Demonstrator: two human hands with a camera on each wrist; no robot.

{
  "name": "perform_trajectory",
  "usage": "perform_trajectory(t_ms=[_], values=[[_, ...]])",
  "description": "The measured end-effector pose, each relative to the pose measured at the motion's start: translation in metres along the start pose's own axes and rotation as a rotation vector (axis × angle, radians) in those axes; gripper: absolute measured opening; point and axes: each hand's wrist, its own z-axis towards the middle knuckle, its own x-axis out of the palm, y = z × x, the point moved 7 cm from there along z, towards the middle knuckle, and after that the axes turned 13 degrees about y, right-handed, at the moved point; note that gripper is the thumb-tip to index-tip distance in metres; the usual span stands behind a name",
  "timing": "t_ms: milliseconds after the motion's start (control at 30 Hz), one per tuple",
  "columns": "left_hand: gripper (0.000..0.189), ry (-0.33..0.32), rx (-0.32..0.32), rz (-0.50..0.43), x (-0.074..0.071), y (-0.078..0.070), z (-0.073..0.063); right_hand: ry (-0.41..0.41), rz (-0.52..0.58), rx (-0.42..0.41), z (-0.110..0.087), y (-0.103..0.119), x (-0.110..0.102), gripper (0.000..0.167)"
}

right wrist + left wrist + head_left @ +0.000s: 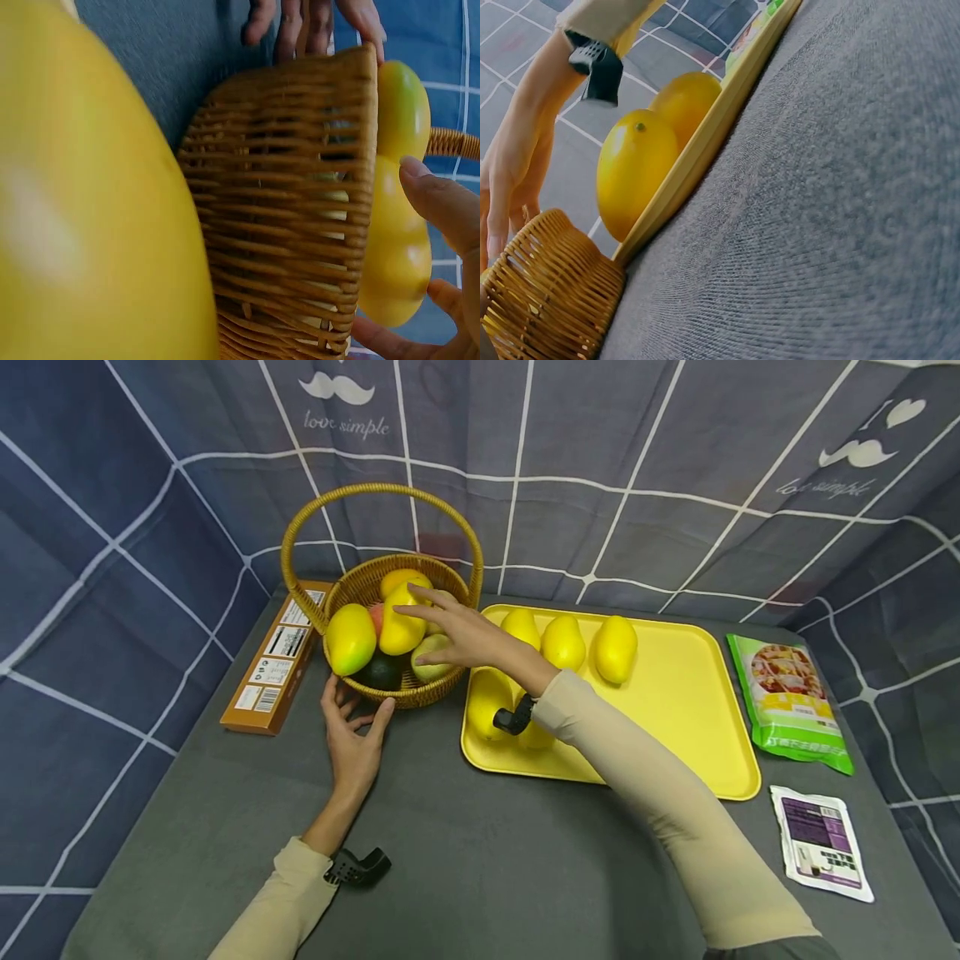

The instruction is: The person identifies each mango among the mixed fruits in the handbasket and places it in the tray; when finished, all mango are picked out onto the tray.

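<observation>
A wicker basket [420, 695] with a tall handle holds several fruits. Among them are a green-tipped mango [350, 639], a yellow mango [399, 631], a dark green fruit [381, 673] and a pale green round fruit [429, 670]. My right hand [468, 631] hovers over the basket, fingers spread across the yellow mango; thumb and fingers look apart from each other in the right wrist view. Against the basket's front left side rests my left hand [352, 747], thumb and fingers wide apart. In the right wrist view one of its fingertips touches the rim.
A yellow tray [675, 710] right of the basket bears several yellow mangoes [616, 649]. Left of the basket lies an orange-brown box [273, 668]. A green food bag [787, 702] and a white-and-purple pouch [821, 843] lie at the right. A checked curtain [570, 435] hangs behind.
</observation>
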Motion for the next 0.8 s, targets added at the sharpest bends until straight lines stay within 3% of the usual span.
perform_trajectory(t_ms=[300,800], values=[[0.081,0.002,0.000,0.006,0.000,-0.001,0.000,0.025,0.077,0.029,0.012,-0.008,-0.003,0.079],[0.081,-0.004,0.019,0.021,-0.001,-0.002,0.000,0.007,0.090,0.048,0.028,-0.008,-0.006,0.081]])
